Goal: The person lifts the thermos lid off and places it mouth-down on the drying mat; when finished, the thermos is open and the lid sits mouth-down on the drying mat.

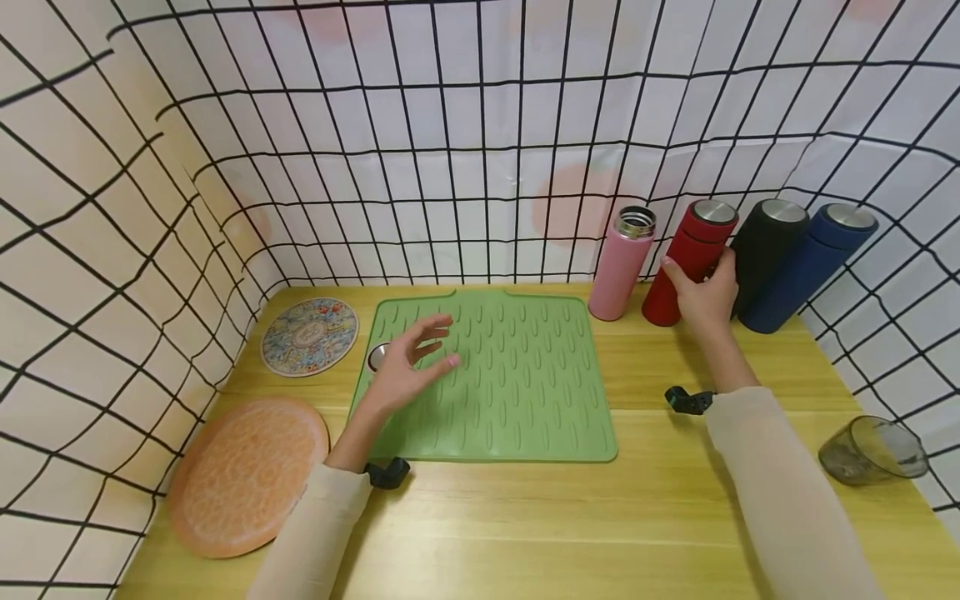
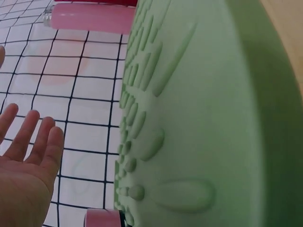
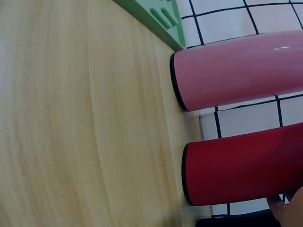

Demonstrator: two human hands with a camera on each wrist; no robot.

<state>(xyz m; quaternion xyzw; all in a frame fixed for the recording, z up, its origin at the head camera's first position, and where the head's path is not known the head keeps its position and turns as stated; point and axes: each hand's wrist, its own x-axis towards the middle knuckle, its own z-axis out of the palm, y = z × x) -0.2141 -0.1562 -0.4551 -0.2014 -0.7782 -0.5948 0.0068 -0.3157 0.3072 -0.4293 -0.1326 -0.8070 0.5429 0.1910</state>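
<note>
My right hand [image 1: 707, 296] grips the red thermos [image 1: 678, 265] around its middle, thumb on the left side and fingers on the right. The thermos stands upright at the back right; its base [image 3: 227, 168] meets the wooden table in the right wrist view. To its left stands a pink thermos [image 1: 622, 265] without its lid, its metal neck exposed. My left hand [image 1: 405, 367] hovers above the green drying mat [image 1: 517, 375], fingers spread and holding nothing. Behind that hand, a pink lid [image 2: 103, 218] sits on the mat's left edge, partly hidden in the head view.
Black [image 1: 770, 246] and blue [image 1: 813, 262] thermoses stand right of the red one. A tinted glass [image 1: 870, 452] is near the right edge. At left lie a patterned round coaster [image 1: 310, 337] and an orange round mat [image 1: 247, 479]. Black wire grid [image 1: 480, 152] encloses the back and sides.
</note>
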